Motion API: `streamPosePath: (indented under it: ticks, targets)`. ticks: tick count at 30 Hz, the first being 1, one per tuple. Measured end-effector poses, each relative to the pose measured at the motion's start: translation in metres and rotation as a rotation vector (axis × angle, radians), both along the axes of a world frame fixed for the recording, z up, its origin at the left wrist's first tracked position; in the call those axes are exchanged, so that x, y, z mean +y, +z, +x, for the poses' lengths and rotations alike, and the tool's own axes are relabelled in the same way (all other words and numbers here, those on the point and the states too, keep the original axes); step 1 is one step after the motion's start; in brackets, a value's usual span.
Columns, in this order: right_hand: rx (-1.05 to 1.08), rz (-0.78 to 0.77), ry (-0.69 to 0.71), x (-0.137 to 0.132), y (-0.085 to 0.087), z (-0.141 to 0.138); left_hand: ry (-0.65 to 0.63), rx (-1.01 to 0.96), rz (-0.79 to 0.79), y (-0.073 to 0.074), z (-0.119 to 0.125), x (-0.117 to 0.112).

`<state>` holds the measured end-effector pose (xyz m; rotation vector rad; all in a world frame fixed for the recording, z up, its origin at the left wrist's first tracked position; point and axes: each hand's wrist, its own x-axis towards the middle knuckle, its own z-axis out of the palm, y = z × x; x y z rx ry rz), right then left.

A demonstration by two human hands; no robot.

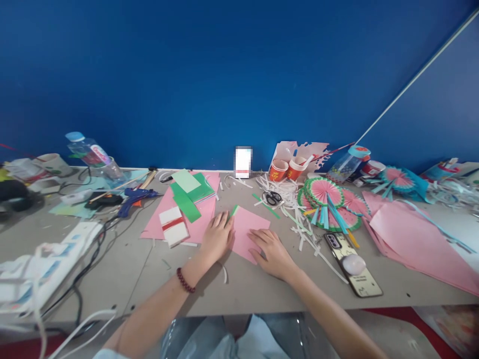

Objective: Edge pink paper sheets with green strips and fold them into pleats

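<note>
A pink paper sheet with a green and white strip along its upper left edge lies on the grey table between my hands. My left hand rests on its left side, fingers stretched forward. Across its right side lies my right hand, fingers spread and pointing left. Neither hand grips anything. Left of them, larger pink paper carries green paper pieces, a pale green rectangle and a white stack with a red band.
Black scissors and white paper strips lie to the right, near watermelon paper fans, red paper cups and a phone. At left are a blue glue gun, a bottle and a power strip.
</note>
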<state>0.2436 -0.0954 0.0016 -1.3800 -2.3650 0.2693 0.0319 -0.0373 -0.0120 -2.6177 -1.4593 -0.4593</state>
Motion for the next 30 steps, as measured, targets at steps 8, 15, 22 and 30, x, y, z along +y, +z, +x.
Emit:
streamPosePath:
  ticks: [8, 15, 22, 30]
  targets:
    - [0.024, 0.015, 0.039, 0.002, -0.003, 0.003, -0.065, -0.03, 0.023, 0.005, -0.005, 0.01]
    - [0.03, -0.025, 0.049, 0.0, 0.004, 0.0, -0.063, -0.103, -0.029, 0.009, -0.003, 0.008]
    - [-0.098, -0.047, 0.039, 0.021, 0.012, 0.0, -0.249, -0.142, -0.057, -0.005, 0.006, 0.005]
    - [-0.156, -0.032, 0.049, 0.041, 0.001, -0.014, -0.232, -0.04, -0.076, -0.01, 0.01, 0.007]
